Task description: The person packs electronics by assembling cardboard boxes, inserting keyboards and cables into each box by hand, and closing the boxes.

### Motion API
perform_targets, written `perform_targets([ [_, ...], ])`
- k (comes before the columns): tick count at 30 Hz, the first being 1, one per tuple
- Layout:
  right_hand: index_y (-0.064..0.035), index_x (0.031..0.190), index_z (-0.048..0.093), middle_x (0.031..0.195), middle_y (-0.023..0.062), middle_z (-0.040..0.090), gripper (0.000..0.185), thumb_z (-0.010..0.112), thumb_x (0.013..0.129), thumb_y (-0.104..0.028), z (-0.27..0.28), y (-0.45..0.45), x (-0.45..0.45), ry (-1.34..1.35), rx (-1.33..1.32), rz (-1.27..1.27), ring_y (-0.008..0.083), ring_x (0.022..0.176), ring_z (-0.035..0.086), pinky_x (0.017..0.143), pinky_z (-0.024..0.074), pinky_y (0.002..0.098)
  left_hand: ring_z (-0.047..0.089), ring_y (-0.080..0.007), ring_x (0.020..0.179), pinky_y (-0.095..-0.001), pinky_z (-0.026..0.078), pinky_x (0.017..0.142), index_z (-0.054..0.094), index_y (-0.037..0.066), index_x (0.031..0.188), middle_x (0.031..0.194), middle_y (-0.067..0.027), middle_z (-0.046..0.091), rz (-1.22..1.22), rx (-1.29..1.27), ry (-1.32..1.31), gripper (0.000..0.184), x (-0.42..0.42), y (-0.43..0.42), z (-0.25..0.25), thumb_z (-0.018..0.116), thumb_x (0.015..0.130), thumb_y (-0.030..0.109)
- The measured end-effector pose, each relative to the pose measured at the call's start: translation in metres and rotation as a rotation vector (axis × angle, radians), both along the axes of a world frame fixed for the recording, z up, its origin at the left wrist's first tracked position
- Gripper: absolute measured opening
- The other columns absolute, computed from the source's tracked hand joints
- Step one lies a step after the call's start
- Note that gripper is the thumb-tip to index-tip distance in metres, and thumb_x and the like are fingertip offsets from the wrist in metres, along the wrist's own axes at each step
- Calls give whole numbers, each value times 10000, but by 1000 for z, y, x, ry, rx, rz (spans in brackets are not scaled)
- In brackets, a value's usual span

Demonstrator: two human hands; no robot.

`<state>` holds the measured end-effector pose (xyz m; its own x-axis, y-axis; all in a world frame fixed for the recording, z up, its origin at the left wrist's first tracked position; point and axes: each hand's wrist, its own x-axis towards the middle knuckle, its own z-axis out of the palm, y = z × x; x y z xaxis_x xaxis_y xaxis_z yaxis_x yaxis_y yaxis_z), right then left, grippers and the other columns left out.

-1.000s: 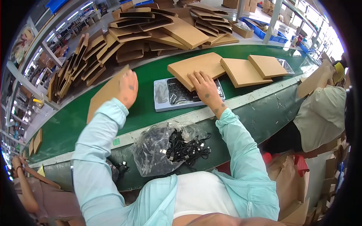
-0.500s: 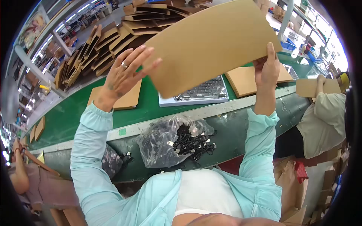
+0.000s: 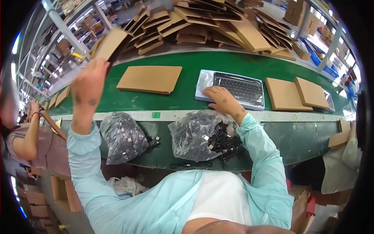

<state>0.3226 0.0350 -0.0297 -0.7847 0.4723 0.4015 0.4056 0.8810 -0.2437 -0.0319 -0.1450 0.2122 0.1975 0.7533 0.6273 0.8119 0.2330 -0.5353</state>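
My left hand (image 3: 90,84) is raised at the left, its fingers closed on a brown cardboard piece (image 3: 111,45) that is blurred by motion. At the centre of the green belt lies a shallow white box (image 3: 243,102) with a black keyboard (image 3: 238,89) in clear wrap. A clear-wrapped item of unclear kind (image 3: 205,80) sits at the box's left end. My right hand (image 3: 224,100) grips the front left edge of this box, fingers over the rim and thumb in front. Left of it lies a closed cardboard box (image 3: 150,78).
Two cardboard boxes (image 3: 290,95) lie right of the keyboard. Nearer me are plastic bags of black cables, one on the left (image 3: 122,138) and one at centre (image 3: 194,136). Folded cardboard boxes (image 3: 194,23) are heaped behind the belt. Co-workers sit at left (image 3: 35,144) and right (image 3: 339,167).
The large cardboard sheet has left my right hand, which has come down onto the white box. My left hand has moved left and now holds cardboard. The view has shifted.
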Motion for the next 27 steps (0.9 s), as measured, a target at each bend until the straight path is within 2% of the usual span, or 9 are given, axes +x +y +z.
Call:
perform_targets([
  [1,-90,1284,576,1218,99,595,524,726,781,-90,-5,1,-2,21,7,7,302,1190,528,1049,399,413,663,-340,718,-436,520,597,583,101,856,844,-118,661,-26,-64,-156,169,9,6,-6,566,961,232],
  [5,-104,1199,616,1153,72,602,456,702,757,-38,-7,9,3,-8,32,-16,286,1168,537,1020,403,420,648,-425,774,-536,505,697,656,65,922,807,-226,662,-43,-464,-464,295,31,70,-57,524,964,326],
  [8,-110,1161,628,1135,68,602,424,683,751,-19,2,2,25,147,25,-66,290,1161,535,1024,392,423,626,-454,835,-512,491,718,681,-25,868,879,-298,641,-372,-741,-636,376,34,146,-117,508,947,300],
  [12,-115,1115,643,1124,65,603,391,678,739,-9,14,-12,53,183,23,-96,285,1154,537,1023,391,422,641,-271,780,-398,492,714,662,-21,960,859,-147,691,-384,-821,-1332,378,57,219,-206,515,993,326],
  [15,-119,1098,652,1097,49,618,382,688,732,-19,9,-17,63,187,-11,-34,268,1141,552,1020,395,410,634,-248,779,-384,492,723,669,-22,964,861,-139,694,-446,-892,-1459,395,94,245,-240,524,993,345],
  [18,-122,1086,655,1075,37,625,373,698,727,-29,4,-21,64,190,4,-34,255,1123,566,1009,403,405,604,-135,803,-323,488,720,671,-10,1014,885,-49,679,-483,-1032,-1360,375,128,252,-256,535,1013,340],
  [19,-120,1076,653,1067,34,626,368,706,722,-35,2,-19,65,200,5,-42,252,1107,575,994,415,398,636,-228,780,-379,488,732,664,-37,967,854,-137,683,-442,-998,-1360,417,134,250,-260,533,994,358],
  [22,-116,1080,646,1064,39,626,368,701,727,-26,-5,-10,67,219,-37,-75,261,1107,574,989,420,394,597,-136,795,-320,483,716,663,-34,1001,873,-45,679,-428,-1033,-1292,388,143,242,-265,537,1015,332],
  [27,-90,1172,582,1025,85,622,450,671,744,15,-9,-3,70,299,-91,-71,307,1044,594,937,464,410,580,-131,627,-296,462,527,639,6,941,758,-34,625,-404,-1057,-1632,354,183,229,-254,522,1022,330],
])
